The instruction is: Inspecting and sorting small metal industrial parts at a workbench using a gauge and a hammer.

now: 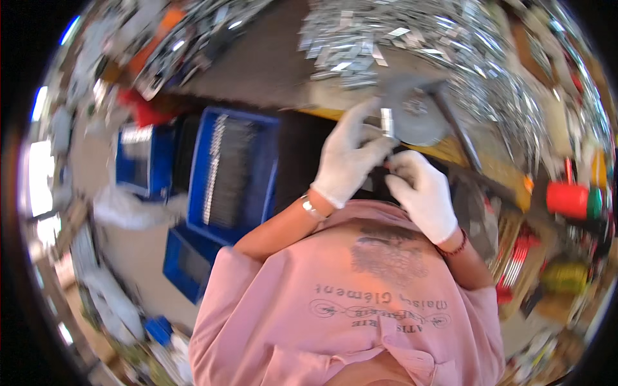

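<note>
My left hand (347,154), in a white glove, is closed around a small shiny metal piece (387,122) that stands up between thumb and fingers. Just to its right and nearer my body, my right hand (423,193), also gloved in white, has its thumb and fingers pinched together. What they hold, if anything, is too small and blurred to make out. Beyond both hands, a round grey dish (421,132) with small parts in it sits at the bench edge. A hammer (457,125) lies across its right side, its handle pointing toward me.
Flat shiny metal strips (412,38) lie heaped on the bench (257,71). Left of me, a blue crate (273,174) holds a row of stacked metal pieces; smaller blue crates (161,161) stand near it. A red-and-green cylinder (570,200) is at the right.
</note>
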Demonstrator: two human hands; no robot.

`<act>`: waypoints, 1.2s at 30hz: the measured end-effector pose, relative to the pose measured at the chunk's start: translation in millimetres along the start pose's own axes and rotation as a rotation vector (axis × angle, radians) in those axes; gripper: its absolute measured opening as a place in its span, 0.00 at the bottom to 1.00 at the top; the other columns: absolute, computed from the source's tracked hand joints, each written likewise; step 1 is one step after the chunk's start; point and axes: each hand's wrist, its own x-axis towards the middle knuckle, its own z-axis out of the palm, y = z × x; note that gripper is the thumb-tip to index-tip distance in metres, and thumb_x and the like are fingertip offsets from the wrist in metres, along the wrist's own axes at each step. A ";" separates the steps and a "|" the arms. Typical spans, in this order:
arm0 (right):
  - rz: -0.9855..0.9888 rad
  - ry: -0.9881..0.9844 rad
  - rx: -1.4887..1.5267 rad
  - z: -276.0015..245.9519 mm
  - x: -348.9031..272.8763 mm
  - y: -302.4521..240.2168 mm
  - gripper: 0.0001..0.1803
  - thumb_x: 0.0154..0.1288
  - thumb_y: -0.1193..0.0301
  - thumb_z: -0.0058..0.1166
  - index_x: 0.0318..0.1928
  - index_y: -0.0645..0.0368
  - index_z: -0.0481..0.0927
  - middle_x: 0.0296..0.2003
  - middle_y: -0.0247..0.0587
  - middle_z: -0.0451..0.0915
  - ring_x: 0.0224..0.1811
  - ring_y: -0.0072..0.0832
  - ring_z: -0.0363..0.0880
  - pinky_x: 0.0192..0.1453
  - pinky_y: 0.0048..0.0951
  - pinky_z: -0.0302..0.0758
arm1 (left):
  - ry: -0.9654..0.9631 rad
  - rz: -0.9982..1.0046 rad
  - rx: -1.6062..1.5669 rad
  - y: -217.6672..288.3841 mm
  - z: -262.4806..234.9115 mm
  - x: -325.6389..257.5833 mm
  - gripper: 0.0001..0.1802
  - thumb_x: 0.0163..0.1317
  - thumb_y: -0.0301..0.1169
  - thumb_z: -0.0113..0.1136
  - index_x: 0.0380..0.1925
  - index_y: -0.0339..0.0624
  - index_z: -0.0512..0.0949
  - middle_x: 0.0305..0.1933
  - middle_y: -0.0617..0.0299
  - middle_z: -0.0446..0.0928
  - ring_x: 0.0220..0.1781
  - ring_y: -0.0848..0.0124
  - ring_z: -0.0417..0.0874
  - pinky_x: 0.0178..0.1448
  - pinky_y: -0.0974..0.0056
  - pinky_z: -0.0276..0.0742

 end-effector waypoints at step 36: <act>0.028 0.064 0.374 -37.3 43.5 13.1 0.18 0.80 0.79 0.51 0.65 0.61 0.82 0.36 0.34 0.84 0.29 0.13 0.75 0.35 0.19 0.74 | 1.236 0.505 0.719 -80.3 -271.3 16.9 0.10 0.70 0.28 0.73 0.47 0.36 0.85 0.44 0.54 0.87 0.45 0.61 0.87 0.56 0.59 0.82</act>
